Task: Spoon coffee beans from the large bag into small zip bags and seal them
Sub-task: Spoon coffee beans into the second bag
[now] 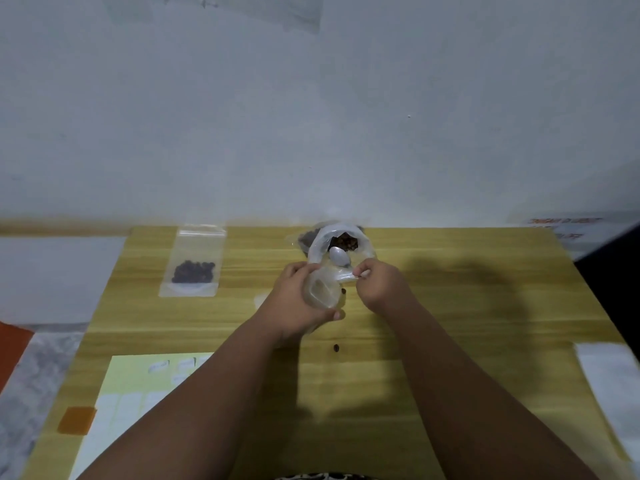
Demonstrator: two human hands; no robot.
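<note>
Clear small zip bag (323, 289) pinched by both hands' fingers (363, 271); contents blurred, unreadable

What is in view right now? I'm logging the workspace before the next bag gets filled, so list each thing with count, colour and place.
Table: one, light wood, fills the lower frame.
Large bag: one, clear plastic, open, brown beans inside, far middle.
Spoon: one, silver, bowl at the large bag's mouth.
Filled zip bag: one, clear, dark beans, lying flat far left.
Small zip bag: one, clear, held between both hands.
Loose beans: two, dark, on the table near the hands.
Paper sheet: one, pale yellow, near left.
Left hand: one, grips the small zip bag.
Right hand: one, pinches its top edge.
</note>
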